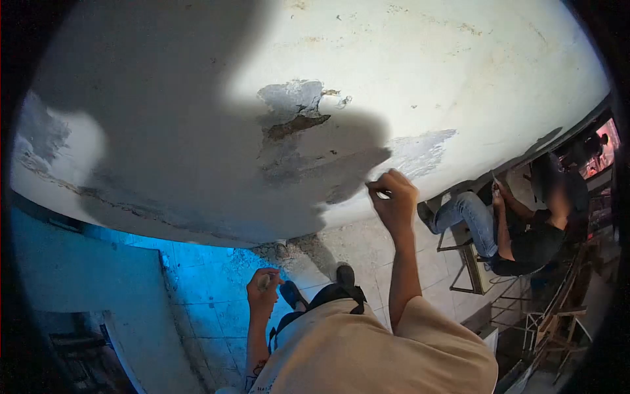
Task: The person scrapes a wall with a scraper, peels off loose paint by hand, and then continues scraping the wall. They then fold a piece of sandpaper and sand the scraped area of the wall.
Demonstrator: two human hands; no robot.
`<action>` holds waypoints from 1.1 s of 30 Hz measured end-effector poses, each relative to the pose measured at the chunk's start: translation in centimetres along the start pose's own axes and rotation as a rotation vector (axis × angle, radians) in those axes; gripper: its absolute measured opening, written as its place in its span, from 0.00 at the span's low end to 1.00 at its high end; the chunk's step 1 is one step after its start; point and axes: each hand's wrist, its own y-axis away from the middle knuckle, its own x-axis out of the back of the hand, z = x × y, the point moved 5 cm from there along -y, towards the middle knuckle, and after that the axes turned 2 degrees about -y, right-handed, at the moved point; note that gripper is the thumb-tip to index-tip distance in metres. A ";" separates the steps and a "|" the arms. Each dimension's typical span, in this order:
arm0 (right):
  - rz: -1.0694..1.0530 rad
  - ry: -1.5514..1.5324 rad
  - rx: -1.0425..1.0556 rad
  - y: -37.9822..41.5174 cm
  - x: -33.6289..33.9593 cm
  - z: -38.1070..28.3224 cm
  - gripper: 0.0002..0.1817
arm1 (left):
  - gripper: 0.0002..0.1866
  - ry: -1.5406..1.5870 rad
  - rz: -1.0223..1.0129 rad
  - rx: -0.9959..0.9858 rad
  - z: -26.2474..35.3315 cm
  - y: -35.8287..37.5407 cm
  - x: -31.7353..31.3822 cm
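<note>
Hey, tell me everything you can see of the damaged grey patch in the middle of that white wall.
The rough, ragged-edged grey patch looks like bare plaster where the white wall's coating has flaked. A jagged dark-brown hollow cuts across it. Its upper part is pale; below, grey smears run into shadow. The person's right hand is beyond its lower right; contact is unclear.

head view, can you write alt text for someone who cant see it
A right hand, fingertips pinched, is raised by a pale wall with grey, peeling patches. The left hand, half curled, is lower, above the tiled floor. Another person sits at right.
</note>
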 end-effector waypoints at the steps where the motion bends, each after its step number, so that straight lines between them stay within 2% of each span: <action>1: 0.026 0.000 -0.105 -0.1 1.5 -0.1 0.10 | 0.06 -0.016 -0.041 -0.016 0.3 0.1 -0.6; 2: 0.089 -0.026 -0.126 -0.1 2.0 0.0 0.09 | 0.07 -0.032 -0.081 -0.033 0.6 0.1 -1.1; 5: -0.118 0.027 0.031 1.4 -5.9 2.1 0.05 | 0.08 -0.025 -0.095 -0.006 0.1 0.3 -2.3; 6: -0.203 0.158 0.086 1.8 -7.4 1.4 0.05 | 0.08 -0.001 -0.123 -0.007 0.0 0.0 -2.7; 8: -0.069 0.010 0.061 2.0 -5.7 1.2 0.05 | 0.07 -0.034 -0.118 0.000 0.3 -0.4 -2.5; 10: -0.035 -0.018 -0.126 1.1 -1.9 0.9 0.06 | 0.07 -0.080 -0.119 -0.040 1.1 0.5 -2.1; 11: 0.064 -0.145 -0.211 1.1 -0.9 1.3 0.07 | 0.07 -0.072 -0.093 -0.045 0.4 0.5 -1.5; 16: 0.036 0.093 -0.052 2.1 -4.6 1.1 0.07 | 0.07 -0.031 -0.028 0.080 -0.7 0.2 -0.3; 18: -0.131 0.063 -0.014 3.3 -5.5 1.1 0.07 | 0.07 -0.020 -0.024 -0.006 0.1 -0.7 -0.1; 20: -0.151 -0.072 -0.016 5.3 -5.5 0.5 0.09 | 0.07 0.004 -0.062 0.005 0.1 -1.5 -0.1; 26: -0.402 -0.269 -0.252 14.5 -7.2 1.1 0.07 | 0.05 -0.052 -0.136 -0.094 0.7 -4.1 -0.4; 27: -0.374 -0.358 -0.264 15.4 -7.3 0.4 0.07 | 0.05 -0.065 -0.173 -0.108 1.0 -4.5 -0.7; 30: -0.372 -0.281 -0.294 18.1 -7.7 -1.5 0.07 | 0.05 -0.088 -0.294 -0.189 0.5 -6.1 -1.4; 31: -0.352 -0.311 -0.303 18.3 -7.7 -2.5 0.07 | 0.07 -0.209 -0.327 -0.175 1.4 -6.1 -1.7; 32: -0.334 -0.341 -0.302 18.7 -7.4 -3.3 0.08 | 0.07 -0.202 -0.352 -0.187 0.3 -6.3 -1.9; 33: -0.318 -0.322 -0.298 19.3 -7.2 -3.9 0.08 | 0.07 -0.272 -0.418 -0.329 0.0 -6.3 -2.5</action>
